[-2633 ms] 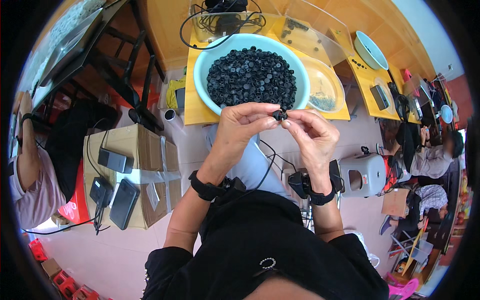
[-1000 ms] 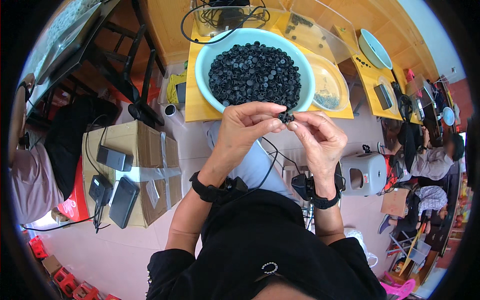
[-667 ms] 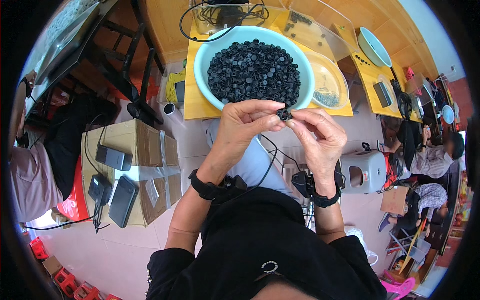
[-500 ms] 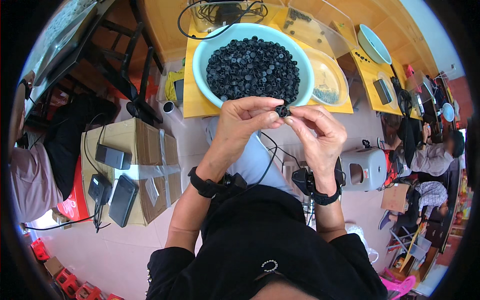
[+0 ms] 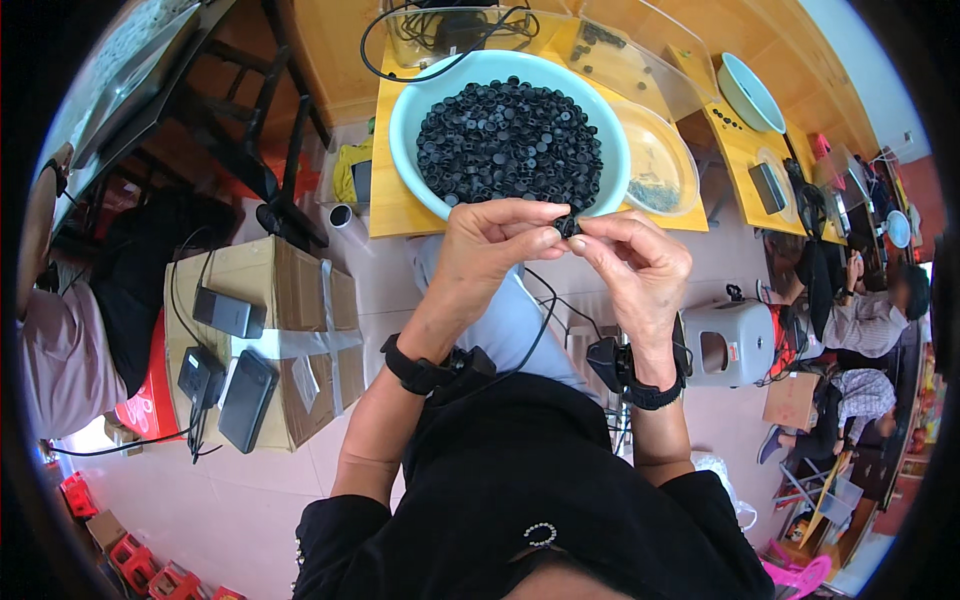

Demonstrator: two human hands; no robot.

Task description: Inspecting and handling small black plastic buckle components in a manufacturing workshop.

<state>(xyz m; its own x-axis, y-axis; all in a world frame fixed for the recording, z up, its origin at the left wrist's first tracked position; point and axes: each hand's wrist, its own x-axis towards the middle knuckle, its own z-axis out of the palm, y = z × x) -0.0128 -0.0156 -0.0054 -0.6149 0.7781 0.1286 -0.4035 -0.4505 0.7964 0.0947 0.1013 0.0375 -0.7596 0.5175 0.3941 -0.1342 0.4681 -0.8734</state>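
Note:
Between the fingertips of both hands is a small round black plastic part (image 5: 567, 226), held just off the near rim of a bowl. My left hand (image 5: 490, 243) pinches it from the left with thumb and forefinger. From the right, my right hand (image 5: 640, 260) pinches the same part. Fingertips cover much of it, so its details are hidden. Right behind the hands stands a large light-blue bowl (image 5: 404, 160), heaped with many small black round plastic parts (image 5: 505, 140).
The bowl stands on a yellow table (image 5: 390, 222). Beside it are a shallow clear tray (image 5: 685, 175) with small bits and a clear bin (image 5: 640, 60). A cardboard box (image 5: 300, 390) with devices stands left, a grey stool (image 5: 735, 345) right. Other people sit at both sides.
The black part has turned slightly between my fingertips, and the fingers cover more of it. Both hands stay nearly in place; the view has shifted a little.

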